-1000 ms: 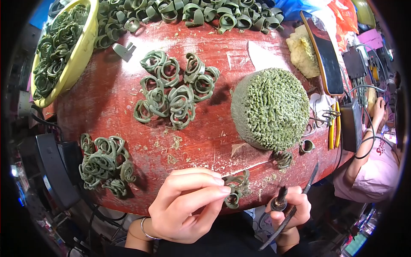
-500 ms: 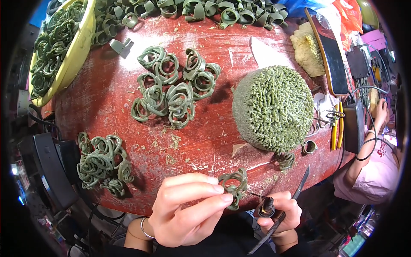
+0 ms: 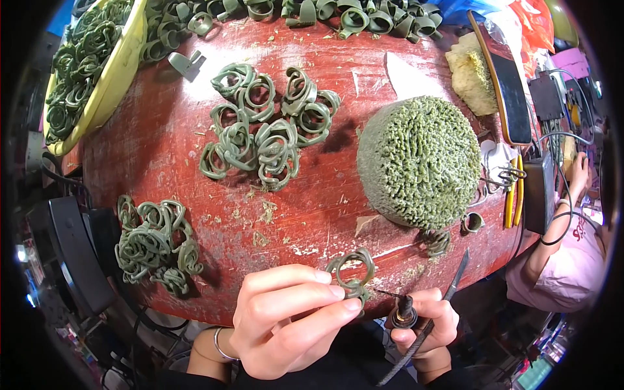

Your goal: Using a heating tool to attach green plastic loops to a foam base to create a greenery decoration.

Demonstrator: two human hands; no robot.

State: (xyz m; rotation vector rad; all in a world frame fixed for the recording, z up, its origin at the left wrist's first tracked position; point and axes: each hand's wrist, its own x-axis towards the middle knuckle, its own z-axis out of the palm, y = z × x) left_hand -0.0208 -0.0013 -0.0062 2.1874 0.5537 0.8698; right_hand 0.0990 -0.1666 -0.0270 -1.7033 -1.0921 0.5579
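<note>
The left hand (image 3: 286, 318) had lifted the green wax ring (image 3: 352, 272) higher over the red surface (image 3: 325, 214), grip pinching it; the right hand (image 3: 422, 322), fingers pressed around a thin-tipped tool (image 3: 406, 312), brought the tip closer.

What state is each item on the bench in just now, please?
Left hand: pinching a green wax ring at the table's near edge.
Right hand: gripping a needle-tipped tool and a thin blade.
Yellow basin: piled with green rings.
Ring cluster: loose heap, mid-table.
Green dome: resting on the red table.
</note>
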